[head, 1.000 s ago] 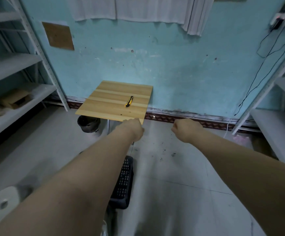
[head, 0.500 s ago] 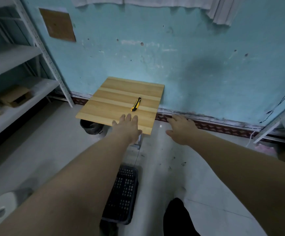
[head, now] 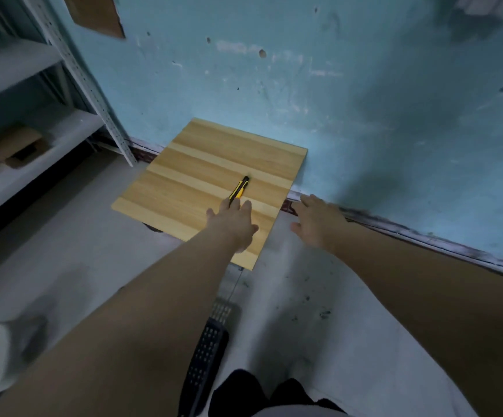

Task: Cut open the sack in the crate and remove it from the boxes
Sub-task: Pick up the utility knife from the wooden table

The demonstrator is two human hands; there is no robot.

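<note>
Two hands open, L hand [head: 234, 225] at knife [head: 239, 190]

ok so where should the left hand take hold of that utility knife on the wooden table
Around the yellow-and-black handle of the utility knife, at its near end, coming from the near side. It lies flat on the wooden table, that end pointing toward the open left hand.
</note>
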